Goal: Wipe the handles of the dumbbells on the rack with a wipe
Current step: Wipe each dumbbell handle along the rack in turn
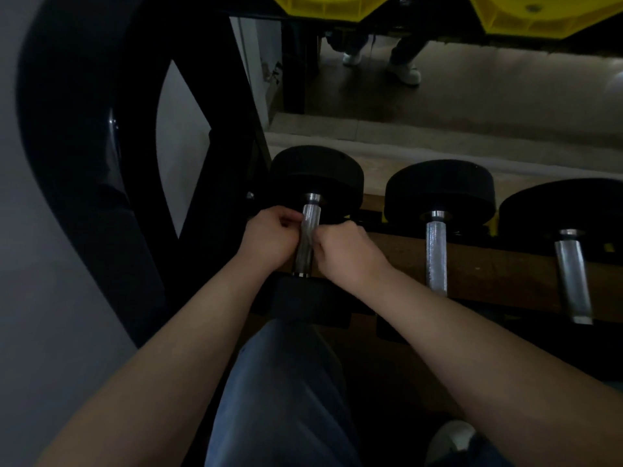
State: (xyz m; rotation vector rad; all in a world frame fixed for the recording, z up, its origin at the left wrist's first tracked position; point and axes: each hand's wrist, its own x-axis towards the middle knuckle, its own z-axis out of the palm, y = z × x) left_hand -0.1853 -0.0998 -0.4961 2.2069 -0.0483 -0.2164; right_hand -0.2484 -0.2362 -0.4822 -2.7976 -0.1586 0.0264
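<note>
Both hands (269,239) (344,252) flanking leftmost dumbbell handle (310,219), wipe (307,236) pinched between fingers (291,220)

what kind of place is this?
Likely a gym's free-weight area: black round-headed dumbbells with knurled steel handles lined up on a black metal rack, yellow weight plates above, and a floor-level wall mirror behind.

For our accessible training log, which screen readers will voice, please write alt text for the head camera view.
Both bare hands, left hand and right hand, pinch a thin pale wipe around the knurled steel handle of the leftmost black round-headed dumbbell on a dim rack. Two similar dumbbells' handles, the middle handle and the right handle, lie untouched to the right.
</note>
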